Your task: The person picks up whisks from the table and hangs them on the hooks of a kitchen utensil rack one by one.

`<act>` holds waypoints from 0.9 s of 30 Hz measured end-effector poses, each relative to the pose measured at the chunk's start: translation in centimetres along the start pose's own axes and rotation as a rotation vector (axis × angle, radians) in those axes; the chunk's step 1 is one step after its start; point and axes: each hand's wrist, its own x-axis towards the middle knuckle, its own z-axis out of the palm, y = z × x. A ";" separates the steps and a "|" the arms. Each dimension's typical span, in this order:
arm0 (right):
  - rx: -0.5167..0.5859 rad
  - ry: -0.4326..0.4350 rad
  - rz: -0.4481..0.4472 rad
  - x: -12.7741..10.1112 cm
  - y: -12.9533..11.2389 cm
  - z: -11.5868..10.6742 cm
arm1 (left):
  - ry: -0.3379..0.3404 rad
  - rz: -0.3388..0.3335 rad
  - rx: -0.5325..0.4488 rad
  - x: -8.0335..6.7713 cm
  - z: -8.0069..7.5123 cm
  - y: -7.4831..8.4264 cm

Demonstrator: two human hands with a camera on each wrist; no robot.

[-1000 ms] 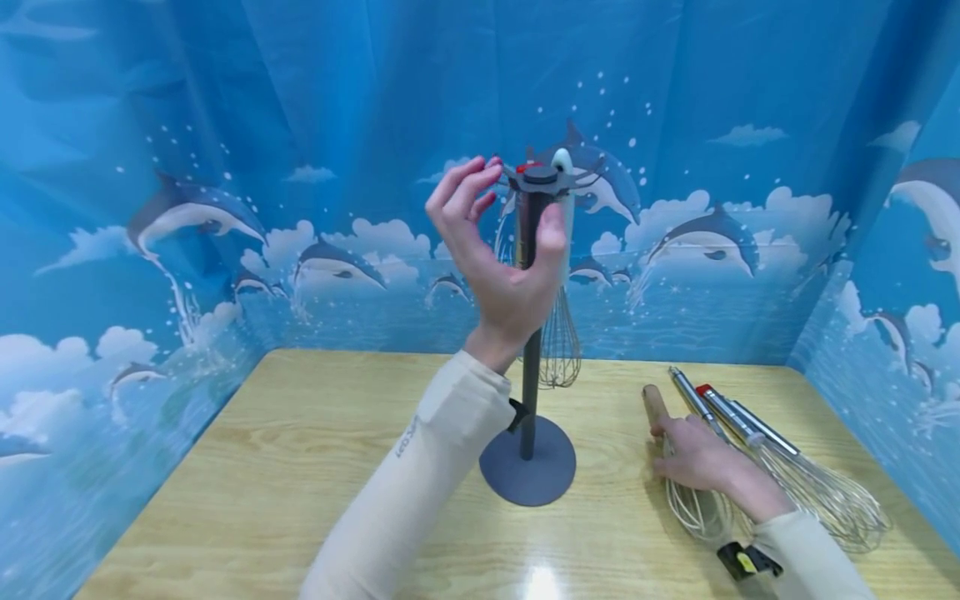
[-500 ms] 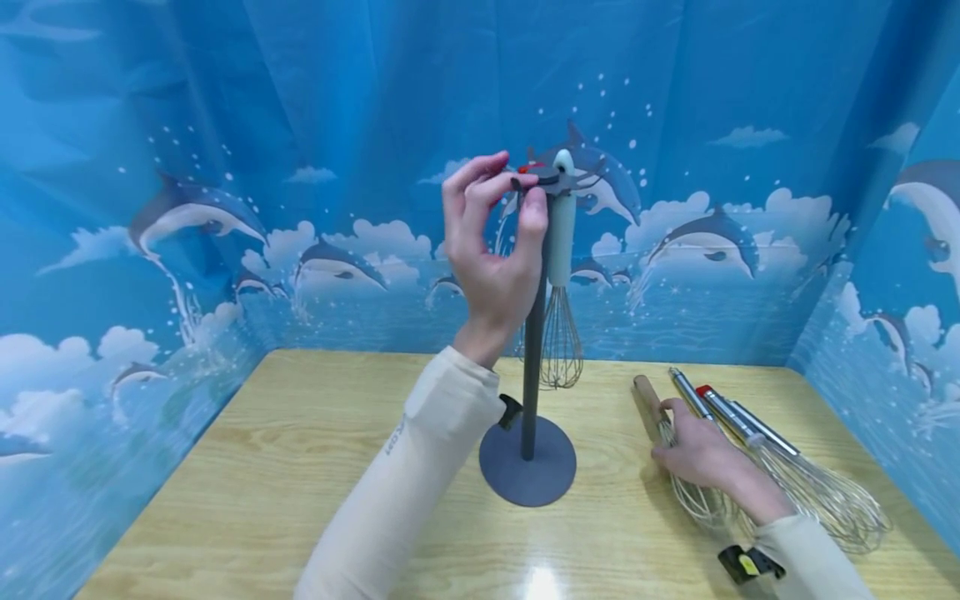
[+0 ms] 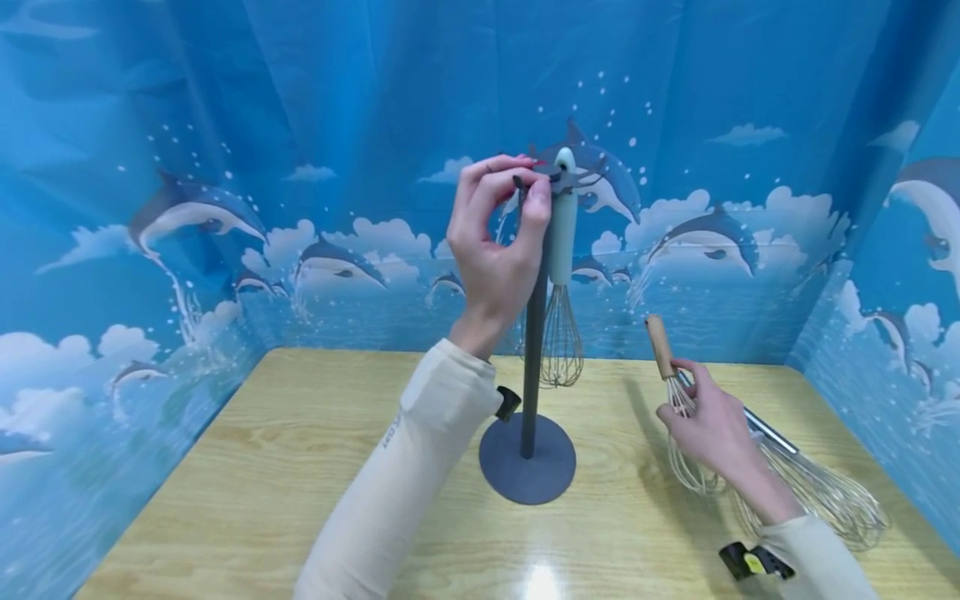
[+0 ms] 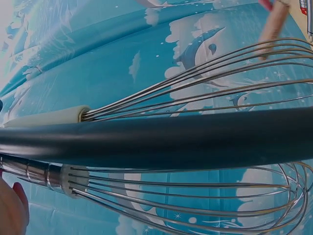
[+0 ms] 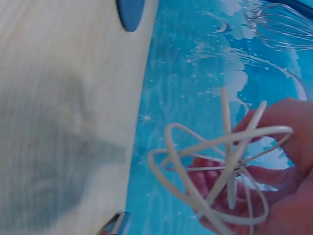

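Observation:
In the head view my left hand pinches the hooked top of a dark upright stand between thumb and fingers. A whisk with a pale green handle hangs from the stand, wires down. Behind the pole, the left wrist view shows a second hanging whisk with a metal handle. At the right, my right hand grips a whisk with a wooden handle around its wires. That whisk is raised, handle up and tilted left; its cream wire loops fill the right wrist view.
Metal-handled whisks lie on the table's right side, partly hidden by my right arm. The stand's round base rests mid-table. A blue dolphin-print curtain encloses the back and sides.
The right hand has lifted the wooden-handled whisk off the table. The left fingers have moved inward from hovering beside the stand's top to pinching it.

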 end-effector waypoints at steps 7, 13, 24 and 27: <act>0.065 0.233 -0.098 -0.2 -1.7 -1.0 | -0.012 -0.012 0.011 0.2 -0.1 0.1; 0.115 0.361 -0.175 -0.7 -3.0 -1.5 | -0.033 -0.017 0.026 0.1 0.0 0.1; 0.209 0.495 -0.279 -1.3 -5.2 -2.7 | -0.056 -0.010 0.042 0.1 0.0 -0.1; 0.227 0.516 -0.305 -1.5 -5.7 -3.1 | -0.065 -0.004 0.043 0.1 0.0 -0.1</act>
